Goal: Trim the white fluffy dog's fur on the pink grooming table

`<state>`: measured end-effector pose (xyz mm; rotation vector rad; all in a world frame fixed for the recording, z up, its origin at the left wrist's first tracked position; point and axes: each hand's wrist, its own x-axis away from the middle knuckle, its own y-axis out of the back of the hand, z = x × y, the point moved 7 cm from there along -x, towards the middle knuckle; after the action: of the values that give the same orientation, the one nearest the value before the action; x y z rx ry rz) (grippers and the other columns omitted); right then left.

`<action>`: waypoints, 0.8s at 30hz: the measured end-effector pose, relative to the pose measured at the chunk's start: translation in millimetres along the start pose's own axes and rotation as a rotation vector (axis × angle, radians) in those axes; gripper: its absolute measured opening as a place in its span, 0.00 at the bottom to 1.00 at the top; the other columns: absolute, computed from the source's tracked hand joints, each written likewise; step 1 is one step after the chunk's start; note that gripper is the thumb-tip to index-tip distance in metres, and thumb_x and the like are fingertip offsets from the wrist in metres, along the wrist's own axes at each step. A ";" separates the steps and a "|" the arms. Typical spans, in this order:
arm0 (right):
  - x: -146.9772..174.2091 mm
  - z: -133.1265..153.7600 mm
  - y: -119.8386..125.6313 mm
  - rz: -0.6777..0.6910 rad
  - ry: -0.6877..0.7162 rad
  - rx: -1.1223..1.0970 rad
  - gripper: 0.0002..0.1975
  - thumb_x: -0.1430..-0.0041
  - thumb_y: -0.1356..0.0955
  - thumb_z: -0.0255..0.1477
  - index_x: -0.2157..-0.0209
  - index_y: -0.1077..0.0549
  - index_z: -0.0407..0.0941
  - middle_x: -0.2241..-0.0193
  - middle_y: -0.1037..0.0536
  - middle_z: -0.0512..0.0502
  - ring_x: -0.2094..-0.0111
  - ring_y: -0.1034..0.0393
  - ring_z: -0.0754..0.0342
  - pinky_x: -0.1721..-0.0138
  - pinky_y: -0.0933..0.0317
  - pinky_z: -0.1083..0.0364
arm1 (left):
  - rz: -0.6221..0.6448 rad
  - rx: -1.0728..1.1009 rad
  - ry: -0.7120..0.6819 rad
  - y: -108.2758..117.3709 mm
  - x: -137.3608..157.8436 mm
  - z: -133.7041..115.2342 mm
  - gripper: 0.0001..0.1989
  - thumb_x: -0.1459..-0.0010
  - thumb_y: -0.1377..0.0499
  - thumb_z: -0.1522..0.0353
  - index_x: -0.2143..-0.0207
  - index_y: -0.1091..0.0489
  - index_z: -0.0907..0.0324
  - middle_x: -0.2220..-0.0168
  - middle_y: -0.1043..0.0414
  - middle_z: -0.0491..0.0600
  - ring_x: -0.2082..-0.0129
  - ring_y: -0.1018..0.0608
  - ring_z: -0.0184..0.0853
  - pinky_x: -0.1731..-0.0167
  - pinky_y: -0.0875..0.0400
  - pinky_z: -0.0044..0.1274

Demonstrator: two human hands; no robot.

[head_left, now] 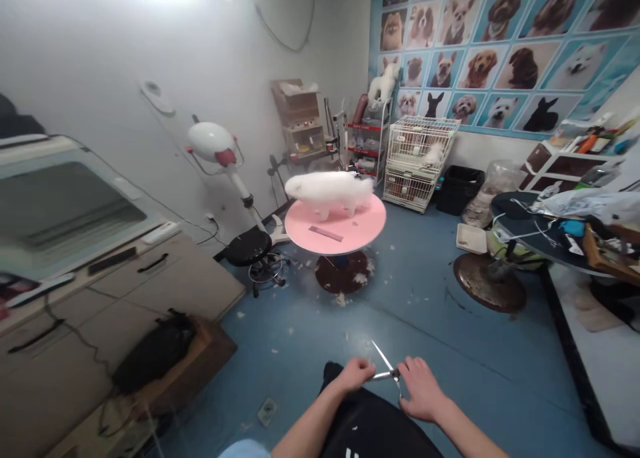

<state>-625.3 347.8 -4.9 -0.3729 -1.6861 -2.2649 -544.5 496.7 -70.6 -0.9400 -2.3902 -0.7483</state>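
1. Head view, low in the frame: both hands meet over a dark-clothed lap [370, 425], and between them sits a pair of scissors [386, 371].
2. The left hand [356, 374] has its fingers curled closed around the handle end of the scissors, gripping it.
3. The right hand [423, 388] lies just beside the pivot, fingertips touching the metal; whether they pinch it or only rest there, I cannot tell.
4. The scissors are open: one thin blade angles up and to the left, away from the hands, above the blue floor [440, 311].
5. Further out, mid-room, a round pink table [345, 235] stands on a dark base, well apart from the hands.
6. On that table stands a white fluffy dog [327, 190], side-on, with a comb [326, 233] lying flat in front of it.
7. White tufts of fur [345, 298] are scattered on the floor around the table base.
8. Left of the table: a black stool [247, 248] and a white dryer on a stand [213, 143].
9. Far left, a grey cabinet [165, 285] with drawers.
10. Behind, white wire cages [417, 161] stand against a wall of dog photos [500, 51].
11. Right side, a second dark table [525, 235], cluttered with tools and cables.
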 end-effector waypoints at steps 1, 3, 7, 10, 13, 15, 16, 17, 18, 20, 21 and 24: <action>9.0 2.7 -4.4 -0.007 0.003 0.004 0.24 0.56 0.32 0.34 0.55 0.29 0.42 0.54 0.29 0.35 0.52 0.36 0.39 0.45 0.50 0.45 | 0.039 -0.007 0.005 -8.4 8.2 0.7 0.17 0.52 0.41 0.59 0.85 0.37 0.60 0.86 0.48 0.40 0.80 0.43 0.27 0.75 0.49 0.24; 24.7 9.6 -12.4 -0.021 0.013 0.014 0.23 0.55 0.33 0.34 0.55 0.29 0.43 0.54 0.29 0.35 0.51 0.36 0.39 0.45 0.50 0.44 | 0.024 -0.018 0.014 -16.1 22.2 2.3 0.16 0.52 0.42 0.61 0.86 0.35 0.61 0.87 0.49 0.40 0.80 0.43 0.28 0.75 0.49 0.24; 51.8 31.4 -33.2 -0.015 0.014 0.019 0.24 0.56 0.33 0.35 0.55 0.29 0.41 0.54 0.29 0.34 0.51 0.36 0.37 0.46 0.48 0.44 | -0.084 -0.026 -0.013 -16.4 52.8 10.8 0.13 0.50 0.44 0.66 0.85 0.37 0.60 0.85 0.48 0.40 0.79 0.42 0.27 0.75 0.49 0.23; 70.1 60.7 -53.4 -0.006 0.030 0.013 0.24 0.57 0.33 0.34 0.55 0.28 0.42 0.54 0.28 0.34 0.52 0.35 0.38 0.48 0.46 0.45 | 0.024 -0.055 0.011 -23.9 86.8 37.3 0.13 0.52 0.42 0.68 0.87 0.38 0.60 0.87 0.49 0.40 0.80 0.44 0.27 0.75 0.50 0.24; 87.6 100.8 -79.0 0.046 0.085 0.017 0.25 0.59 0.32 0.35 0.55 0.28 0.42 0.53 0.28 0.35 0.52 0.35 0.38 0.47 0.45 0.45 | -0.104 -0.042 0.056 -14.7 129.0 83.7 0.13 0.52 0.45 0.69 0.86 0.38 0.60 0.86 0.47 0.41 0.79 0.41 0.28 0.74 0.47 0.24; 100.1 129.2 -96.6 0.090 0.136 0.020 0.27 0.60 0.31 0.37 0.55 0.29 0.42 0.52 0.29 0.34 0.51 0.35 0.37 0.47 0.45 0.44 | -0.221 0.021 0.051 -9.4 158.4 119.5 0.12 0.52 0.45 0.68 0.85 0.39 0.60 0.84 0.45 0.41 0.77 0.39 0.28 0.72 0.45 0.23; 106.6 142.7 -104.5 0.105 0.161 0.023 0.28 0.60 0.31 0.38 0.55 0.29 0.42 0.52 0.29 0.33 0.51 0.35 0.37 0.46 0.45 0.44 | -0.202 0.057 0.045 -13.6 171.5 137.2 0.11 0.53 0.44 0.67 0.85 0.39 0.60 0.84 0.45 0.41 0.77 0.39 0.28 0.72 0.45 0.23; 113.1 155.4 -111.9 0.117 0.184 0.027 0.28 0.60 0.31 0.38 0.55 0.28 0.41 0.52 0.29 0.32 0.51 0.35 0.36 0.46 0.45 0.44 | -0.140 0.092 0.045 -21.9 183.2 154.0 0.11 0.54 0.43 0.65 0.85 0.38 0.60 0.84 0.43 0.41 0.77 0.38 0.29 0.71 0.44 0.23; 119.4 166.9 -118.4 0.124 0.201 0.032 0.28 0.60 0.31 0.38 0.55 0.28 0.40 0.52 0.29 0.32 0.51 0.35 0.36 0.47 0.45 0.43 | -0.075 0.124 0.055 -31.2 194.0 169.4 0.12 0.55 0.43 0.64 0.85 0.37 0.60 0.84 0.43 0.42 0.77 0.38 0.29 0.71 0.43 0.24; 130.5 185.0 -129.4 0.131 0.219 0.043 0.28 0.60 0.31 0.37 0.55 0.28 0.40 0.53 0.28 0.31 0.51 0.35 0.36 0.47 0.44 0.43 | -0.079 0.173 0.094 -40.3 212.7 193.5 0.14 0.57 0.43 0.61 0.86 0.37 0.59 0.85 0.41 0.43 0.78 0.36 0.31 0.71 0.42 0.25; 135.1 191.0 -134.3 0.135 0.223 0.044 0.27 0.60 0.31 0.36 0.55 0.28 0.40 0.53 0.28 0.31 0.51 0.34 0.36 0.47 0.44 0.43 | -0.151 0.189 0.106 -38.1 220.5 201.2 0.14 0.57 0.44 0.59 0.87 0.38 0.59 0.85 0.40 0.44 0.77 0.35 0.32 0.70 0.40 0.25; 144.7 188.7 -149.4 0.147 0.175 0.025 0.27 0.61 0.31 0.36 0.55 0.28 0.40 0.53 0.27 0.32 0.51 0.33 0.36 0.48 0.43 0.44 | -0.416 0.190 0.109 -11.4 241.2 211.9 0.15 0.58 0.45 0.56 0.86 0.39 0.57 0.82 0.36 0.48 0.73 0.31 0.37 0.66 0.36 0.27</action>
<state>-809.9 558.0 -29.7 -0.2749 -1.5453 -2.1033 -757.5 736.5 -90.3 -0.3190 -2.5324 -0.6780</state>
